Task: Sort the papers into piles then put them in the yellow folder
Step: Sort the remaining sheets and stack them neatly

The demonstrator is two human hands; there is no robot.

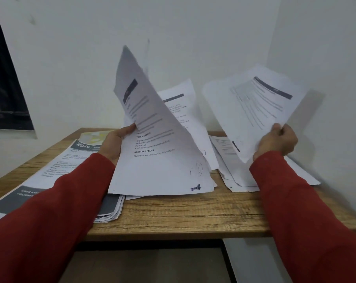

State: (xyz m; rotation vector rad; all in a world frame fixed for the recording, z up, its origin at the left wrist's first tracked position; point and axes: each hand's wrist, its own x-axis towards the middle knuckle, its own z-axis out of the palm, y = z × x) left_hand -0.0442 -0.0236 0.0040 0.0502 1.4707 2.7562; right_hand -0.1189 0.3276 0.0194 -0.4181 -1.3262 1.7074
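Left hand (113,142): fingers grip lifted printed sheet (152,129), 12 o'clock.
Right hand (279,141): fingers pinch second sheet (254,107), 2 o'clock.
Tabletop (183,217): wooden.

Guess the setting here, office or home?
Probably a home or small-office desk corner, hard to say which: a wood-grain table pushed against bare white walls, a dark window at left, and printed papers in stacks on it.

white papers (158,172), red sleeves (308,201), wood-grain brown table (183,217).
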